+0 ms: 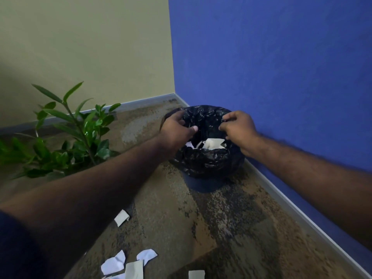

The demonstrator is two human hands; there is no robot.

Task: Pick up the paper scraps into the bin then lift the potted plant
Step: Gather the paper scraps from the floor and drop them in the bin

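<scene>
Hands (177, 125) (239, 127) grip bin liner (205, 160); plant (80, 133) left, scraps (120, 262) on carpet.

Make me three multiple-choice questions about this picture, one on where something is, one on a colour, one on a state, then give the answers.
1. Where does the potted plant stand, seen from the camera?
A. Left of the bin
B. Right of the bin
C. Inside the bin

2. What colour is the wall beside the bin?
A. Red
B. Blue
C. White

3. What are the two hands doing?
A. Lifting the plant
B. Resting flat on the floor
C. Holding the bin bag's rim

Answers: 1 A, its leaves sit left of the bin. 2 B, the wall to the bin's right is blue. 3 C, the left hand and right hand grip the black bin bag.
</scene>
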